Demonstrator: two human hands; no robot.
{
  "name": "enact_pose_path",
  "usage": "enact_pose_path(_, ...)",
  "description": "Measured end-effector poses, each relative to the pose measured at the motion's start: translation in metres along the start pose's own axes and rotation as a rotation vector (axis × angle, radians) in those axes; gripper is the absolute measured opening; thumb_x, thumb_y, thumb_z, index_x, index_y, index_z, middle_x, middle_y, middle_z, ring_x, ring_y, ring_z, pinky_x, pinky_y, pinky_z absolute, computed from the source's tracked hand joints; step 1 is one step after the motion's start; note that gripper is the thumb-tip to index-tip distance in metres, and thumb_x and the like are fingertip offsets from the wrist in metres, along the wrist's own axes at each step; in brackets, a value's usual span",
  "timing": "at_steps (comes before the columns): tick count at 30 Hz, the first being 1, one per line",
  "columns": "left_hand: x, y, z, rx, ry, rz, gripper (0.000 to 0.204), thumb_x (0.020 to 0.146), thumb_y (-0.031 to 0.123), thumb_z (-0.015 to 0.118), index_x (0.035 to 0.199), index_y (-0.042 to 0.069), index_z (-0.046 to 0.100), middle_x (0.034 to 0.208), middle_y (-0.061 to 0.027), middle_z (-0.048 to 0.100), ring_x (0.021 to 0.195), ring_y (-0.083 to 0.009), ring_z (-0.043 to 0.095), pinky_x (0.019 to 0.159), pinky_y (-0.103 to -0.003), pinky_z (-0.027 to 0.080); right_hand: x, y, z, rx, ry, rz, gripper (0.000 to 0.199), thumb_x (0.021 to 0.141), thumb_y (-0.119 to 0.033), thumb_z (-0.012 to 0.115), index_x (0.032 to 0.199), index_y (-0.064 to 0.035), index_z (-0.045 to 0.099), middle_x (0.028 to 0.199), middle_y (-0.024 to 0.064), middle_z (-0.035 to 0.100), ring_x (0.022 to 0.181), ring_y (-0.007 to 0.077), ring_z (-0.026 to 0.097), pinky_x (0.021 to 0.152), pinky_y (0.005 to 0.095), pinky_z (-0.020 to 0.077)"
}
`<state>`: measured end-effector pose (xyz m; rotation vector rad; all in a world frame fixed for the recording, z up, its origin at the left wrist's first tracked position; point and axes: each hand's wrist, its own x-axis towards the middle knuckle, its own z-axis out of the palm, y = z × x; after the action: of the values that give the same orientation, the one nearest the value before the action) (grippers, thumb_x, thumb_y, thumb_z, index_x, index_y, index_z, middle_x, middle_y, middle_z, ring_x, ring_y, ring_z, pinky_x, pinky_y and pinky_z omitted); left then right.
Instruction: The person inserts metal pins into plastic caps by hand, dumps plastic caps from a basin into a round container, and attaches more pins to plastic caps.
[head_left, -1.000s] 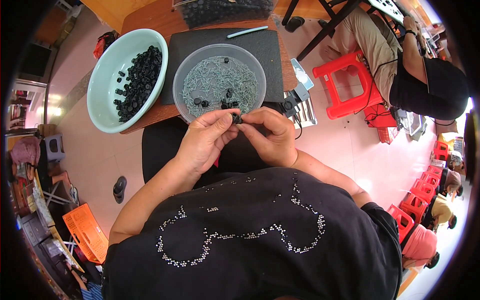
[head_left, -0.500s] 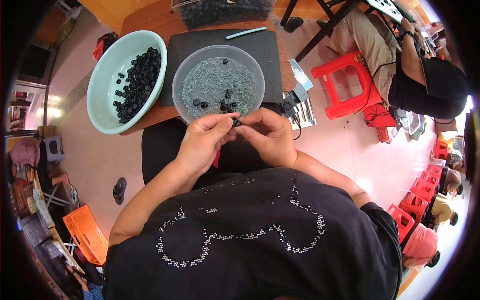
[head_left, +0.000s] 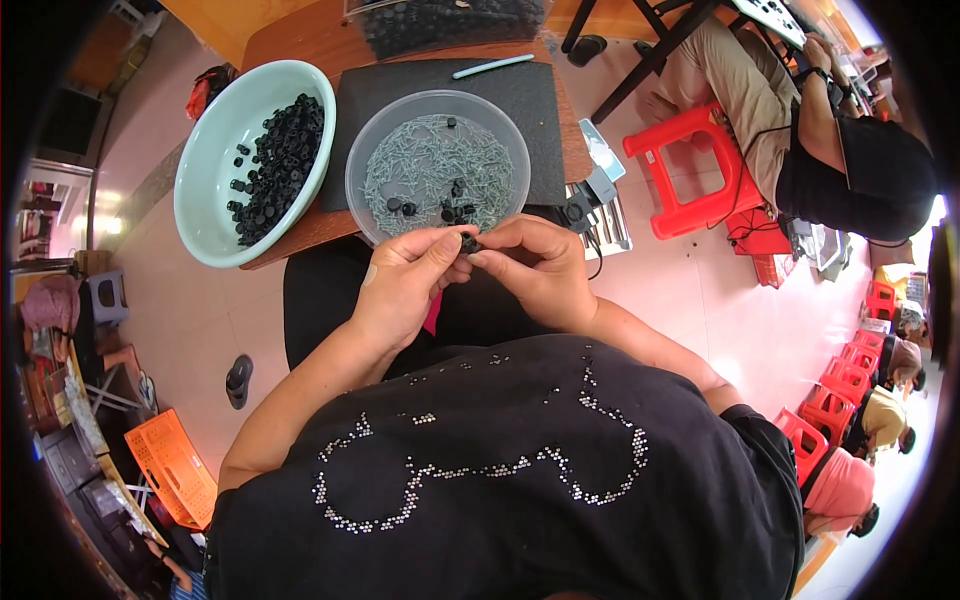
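Observation:
My left hand (head_left: 405,283) pinches a small black round plastic part (head_left: 469,242) between thumb and forefinger. From the other side my right hand (head_left: 541,272) closes its thumb and fingertips on the same part; whether a screw is in them too, I cannot tell. Both hands meet at the near rim of a clear round tub (head_left: 356,170). In the tub lies a heap of thin silvery screws (head_left: 440,155) with several black round parts (head_left: 457,212) on top. Left of it, a pale green basin (head_left: 205,165) holds many black plastic parts (head_left: 280,160).
The tub stands on a dark mat (head_left: 545,130) over a wooden table (head_left: 290,45), with a pale blue stick (head_left: 493,66) behind it. A clear box (head_left: 450,30) of black parts is at the back. Right are a red stool (head_left: 690,210) and a seated person (head_left: 830,150).
My hands stay together at nearly the same spot, and the black part between the fingertips has turned slightly. The seated person's hands at the right have shifted a little.

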<state>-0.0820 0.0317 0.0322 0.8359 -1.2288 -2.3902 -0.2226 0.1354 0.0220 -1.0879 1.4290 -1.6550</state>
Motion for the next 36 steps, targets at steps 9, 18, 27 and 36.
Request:
enact_pose_path(9,0.002,-0.002,-0.003,0.136,-0.009,0.070,0.027,0.093,0.019,0.055,0.110,-0.001,0.062,0.087,-0.0052,0.065,0.075,-0.0093,0.059,0.073,-0.026,0.051,0.001,-0.006,-0.002,-0.319,-0.003,-0.127,0.010,0.076,-0.003,0.071,0.085,-0.0011,0.067,0.076,0.0061,0.063,0.066,0.0094,0.059,0.057,0.0224,0.0461)
enact_pose_path(18,0.002,-0.002,-0.001,0.108,-0.002,0.036,0.026,0.094,0.021,0.054,0.109,0.001,0.063,0.085,-0.0037,0.064,0.075,-0.0088,0.059,0.074,-0.025,0.050,0.000,-0.011,0.004,-0.192,0.092,-0.064,0.011,0.074,0.000,0.071,0.084,-0.0014,0.066,0.078,0.0066,0.064,0.065,0.0106,0.060,0.057,0.0226,0.0468)
enact_pose_path(27,0.001,-0.001,0.001,0.138,0.006,0.041,0.027,0.094,0.022,0.054,0.110,0.001,0.062,0.085,-0.0034,0.064,0.075,-0.0085,0.058,0.074,-0.025,0.050,0.001,-0.012,0.004,-0.258,0.076,-0.154,0.011,0.074,0.002,0.070,0.084,-0.0013,0.067,0.079,0.0087,0.066,0.068,0.0144,0.063,0.060,0.0246,0.0489)
enact_pose_path(36,-0.001,0.001,0.001,0.289,-0.002,0.096,0.029,0.094,0.023,0.054,0.113,0.003,0.062,0.087,-0.0035,0.065,0.078,-0.0082,0.059,0.074,-0.024,0.051,0.000,-0.010,0.003,-0.323,0.072,-0.253,0.012,0.073,0.003,0.070,0.085,0.0005,0.068,0.079,0.0117,0.067,0.071,0.0191,0.065,0.063,0.0269,0.0503)
